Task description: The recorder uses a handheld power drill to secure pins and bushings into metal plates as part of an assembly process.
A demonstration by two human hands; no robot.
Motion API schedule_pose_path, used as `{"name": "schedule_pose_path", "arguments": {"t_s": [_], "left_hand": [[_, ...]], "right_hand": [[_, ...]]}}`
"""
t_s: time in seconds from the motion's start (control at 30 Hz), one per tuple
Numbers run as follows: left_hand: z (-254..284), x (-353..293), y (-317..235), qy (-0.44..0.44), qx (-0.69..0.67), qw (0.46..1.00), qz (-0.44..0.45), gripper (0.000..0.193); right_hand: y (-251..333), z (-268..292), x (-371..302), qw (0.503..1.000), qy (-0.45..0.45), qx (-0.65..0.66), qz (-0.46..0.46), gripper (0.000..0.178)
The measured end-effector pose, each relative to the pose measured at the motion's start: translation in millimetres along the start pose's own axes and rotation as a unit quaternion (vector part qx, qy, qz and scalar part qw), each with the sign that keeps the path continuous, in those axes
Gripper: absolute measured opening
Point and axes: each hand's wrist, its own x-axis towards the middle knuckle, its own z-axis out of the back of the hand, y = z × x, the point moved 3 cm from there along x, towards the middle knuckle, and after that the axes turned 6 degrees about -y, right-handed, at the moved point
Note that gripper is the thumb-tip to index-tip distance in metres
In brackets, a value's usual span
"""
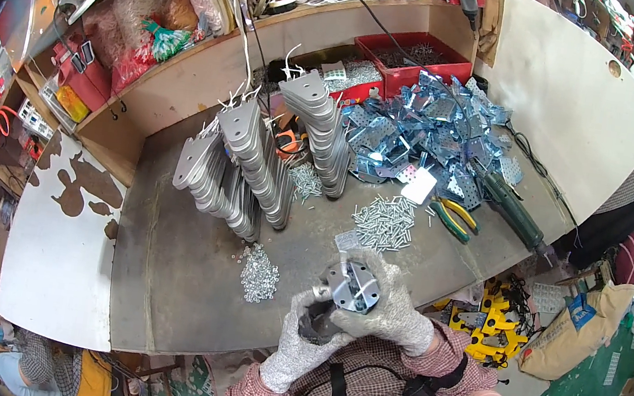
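Observation:
Both my hands wear grey-white knitted gloves and meet at the table's front edge. My right hand (397, 305) is closed round a shiny metal plate assembly (357, 287) with holes near its corners. Curled at its left side, my left hand (305, 339) touches the assembly with its fingertips, and a dark patch shows inside the curl. Past the right hand's fingers lies a small pierced metal plate (347, 240). A pile of screws (384, 224) is just beyond, and a heap of small clear-looking pieces (258, 277) lies to the left.
Stacks of grey metal plates (256, 160) stand upright on the table. Behind lie bluish pierced brackets (425, 136) and red bins (382, 70). Yellow-green pliers (454, 219) and a green power screwdriver (512, 208) are at right. Yellow parts (496, 326) sit below the edge. Two other people are nearby.

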Motion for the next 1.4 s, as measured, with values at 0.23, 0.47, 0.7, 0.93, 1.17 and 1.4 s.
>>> {"name": "schedule_pose_path", "arguments": {"t_s": [0.23,0.47,0.7,0.93,1.17,1.4], "left_hand": [[-0.2,3.9,-15.1,0.104,0.067,0.99,-0.066,0.07],[39.3,-20.0,-20.4,0.034,0.101,0.984,-0.142,0.071],[172.8,11.6,-53.7,-0.289,0.073,0.954,0.032,0.061],[466.5,93.6,58.2,-0.417,0.549,0.723,0.047,0.055],[516.5,142.4,106.2,-0.421,0.583,0.694,-0.032,0.038],[352.7,220.3,-25.6,-0.314,0.461,0.822,-0.116,0.048]], "right_hand": [[-41.9,4.5,-24.1,0.987,-0.031,0.139,-0.078,0.063],[-1.9,-46.5,-0.7,0.933,0.095,0.328,-0.114,0.091],[-13.5,-63.9,19.8,0.948,0.13,0.28,-0.077,0.159],[-50.3,-35.8,-2.9,0.982,0.08,0.046,-0.164,0.041],[-46.3,-35.7,7.2,0.99,0.058,0.004,-0.127,0.034],[-60.7,-30.9,21.1,0.981,0.052,-0.003,-0.188,0.031]]}}
